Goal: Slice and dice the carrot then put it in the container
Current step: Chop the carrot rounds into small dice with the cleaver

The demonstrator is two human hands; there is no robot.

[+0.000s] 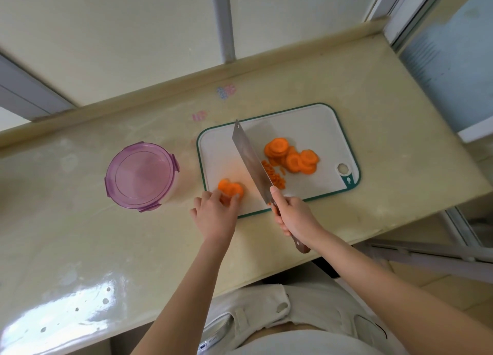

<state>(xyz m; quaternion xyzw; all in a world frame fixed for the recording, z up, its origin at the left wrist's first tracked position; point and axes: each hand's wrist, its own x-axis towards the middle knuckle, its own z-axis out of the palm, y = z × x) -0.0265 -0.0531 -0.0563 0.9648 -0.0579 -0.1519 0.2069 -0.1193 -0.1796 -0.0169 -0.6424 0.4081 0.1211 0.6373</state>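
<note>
A white cutting board (314,125) with a green rim lies on the counter. A heap of round carrot slices (292,156) sits on its far right part, with small diced carrot bits (274,174) beside the blade. My left hand (214,212) pinches a small stack of carrot slices (230,188) at the board's near left corner. My right hand (294,216) grips the wooden handle of a cleaver (249,158), whose blade stands on edge across the board's middle. A round container (141,174) with a purple clip lid, shut, stands left of the board.
The beige counter (93,248) runs left and toward me, glossy with glare at the near left. A raised back ledge (160,93) borders it under a window. The counter ends just right of the board, with floor and a metal frame (426,253) beyond.
</note>
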